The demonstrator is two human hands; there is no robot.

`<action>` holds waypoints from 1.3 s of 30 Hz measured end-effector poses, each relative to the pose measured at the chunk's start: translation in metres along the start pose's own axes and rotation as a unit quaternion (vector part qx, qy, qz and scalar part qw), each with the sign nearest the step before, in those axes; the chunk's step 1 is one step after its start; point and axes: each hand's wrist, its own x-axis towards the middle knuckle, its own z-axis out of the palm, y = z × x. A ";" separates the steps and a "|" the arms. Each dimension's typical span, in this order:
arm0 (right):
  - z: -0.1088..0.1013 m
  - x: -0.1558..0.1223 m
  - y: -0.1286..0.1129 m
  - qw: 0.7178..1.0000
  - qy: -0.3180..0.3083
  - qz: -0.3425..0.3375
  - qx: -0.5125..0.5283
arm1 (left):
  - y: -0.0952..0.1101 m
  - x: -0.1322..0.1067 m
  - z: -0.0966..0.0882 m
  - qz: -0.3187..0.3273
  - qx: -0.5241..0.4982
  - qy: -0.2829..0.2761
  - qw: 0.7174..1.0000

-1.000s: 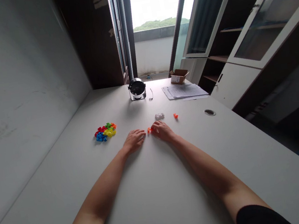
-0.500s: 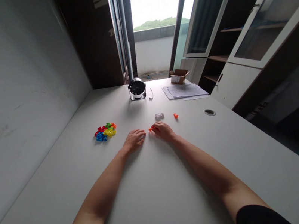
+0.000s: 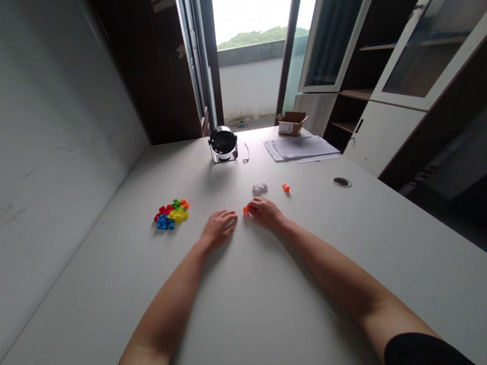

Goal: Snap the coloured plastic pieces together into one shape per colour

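Observation:
My right hand (image 3: pixel 265 211) pinches a small orange plastic piece (image 3: pixel 245 210) between thumb and fingertips, just above or on the white table; its exact kind is too small to make out. Across a narrow gap, my left hand (image 3: pixel 219 227) rests on the tabletop with fingers stretched out and nothing in it. Beyond my right hand lie some whitish pieces (image 3: pixel 260 188). A second orange piece (image 3: pixel 286 188) sits a little to their right. Left of my left hand is a pile of small red, blue, green, yellow and orange pieces (image 3: pixel 173 214).
At the back of the white table (image 3: pixel 257 328) stands a round black fan-like device (image 3: pixel 223 144) on a metal stand. A thin cord (image 3: pixel 246 154) lies beside it. Papers (image 3: pixel 302 147) and an open cardboard box (image 3: pixel 292 124) are back right, with a cable hole (image 3: pixel 341 182) nearer.
The orange piece in my right fingertips has turned slightly and shifted a touch to the right. My left hand and the other pieces stay where they were.

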 end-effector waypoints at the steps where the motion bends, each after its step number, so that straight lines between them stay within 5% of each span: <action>1: 0.000 0.000 0.000 1.000 -0.001 0.001 -0.003 | 0.000 0.000 0.000 -0.001 0.001 0.000 1.000; 39: 0.005 0.002 0.005 0.998 0.022 0.051 -0.013 | 0.001 0.000 -0.001 0.002 -0.006 -0.003 1.000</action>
